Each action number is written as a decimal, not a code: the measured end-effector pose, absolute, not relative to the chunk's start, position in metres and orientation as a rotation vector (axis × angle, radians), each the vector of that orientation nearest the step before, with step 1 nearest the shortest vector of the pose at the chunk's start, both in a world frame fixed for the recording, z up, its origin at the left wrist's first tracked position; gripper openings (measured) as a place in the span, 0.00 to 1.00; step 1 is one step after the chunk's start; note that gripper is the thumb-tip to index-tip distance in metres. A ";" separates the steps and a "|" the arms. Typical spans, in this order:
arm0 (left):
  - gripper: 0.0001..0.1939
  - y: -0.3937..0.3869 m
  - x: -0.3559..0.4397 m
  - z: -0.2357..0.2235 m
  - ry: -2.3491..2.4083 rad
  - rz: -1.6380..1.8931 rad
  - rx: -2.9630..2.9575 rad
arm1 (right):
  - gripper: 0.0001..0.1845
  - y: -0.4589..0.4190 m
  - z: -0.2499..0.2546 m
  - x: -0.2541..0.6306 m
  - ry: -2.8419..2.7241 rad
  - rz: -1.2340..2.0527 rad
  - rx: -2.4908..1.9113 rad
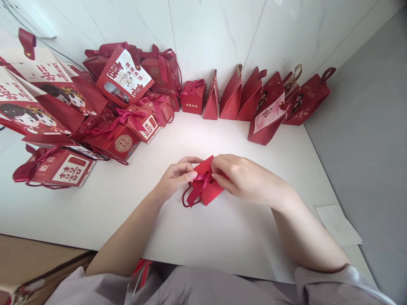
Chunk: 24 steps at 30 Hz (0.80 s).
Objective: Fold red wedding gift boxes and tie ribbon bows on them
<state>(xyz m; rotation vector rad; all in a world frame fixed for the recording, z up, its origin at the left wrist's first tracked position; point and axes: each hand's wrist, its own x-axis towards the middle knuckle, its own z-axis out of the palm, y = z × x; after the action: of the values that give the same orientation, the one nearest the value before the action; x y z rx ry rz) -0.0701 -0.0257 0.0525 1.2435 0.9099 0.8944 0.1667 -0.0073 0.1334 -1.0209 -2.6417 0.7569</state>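
A small bright red gift box [212,192] rests on the white table in front of me, slightly turned. Across its top lies a dark red satin ribbon [194,195], looped near the middle. My left hand [178,176] is closed at the box's left side, thumb and fingers pinching a loop of the ribbon. From the right, my right hand [238,176] reaches over the box with its fingertips pinched together at the ribbon's centre; what exactly they grip is partly hidden. A twisted dark red cord handle [185,199] hangs out at the box's left.
Red gift boxes with bows [127,142] and printed house-shaped boxes [34,101] crowd the left. Along the wall stand a small cube box [193,99] and several pointed boxes [230,97]. White paper [337,223] lies at right; a cardboard box [38,258] is below left.
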 end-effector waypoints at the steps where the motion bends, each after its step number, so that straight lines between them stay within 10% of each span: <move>1: 0.15 -0.026 -0.070 0.053 0.920 0.893 1.248 | 0.12 -0.007 0.134 0.168 -2.641 0.781 -1.039; 24: 0.17 -0.027 -0.064 0.050 0.989 0.902 1.260 | 0.08 -0.002 0.136 0.174 -2.661 0.919 -1.142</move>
<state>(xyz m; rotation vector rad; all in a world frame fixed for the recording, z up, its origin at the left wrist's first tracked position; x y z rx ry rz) -0.0641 -0.0267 0.0503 1.2604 0.9892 0.9024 0.1737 -0.0020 0.1356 -1.1418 -2.6611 0.9189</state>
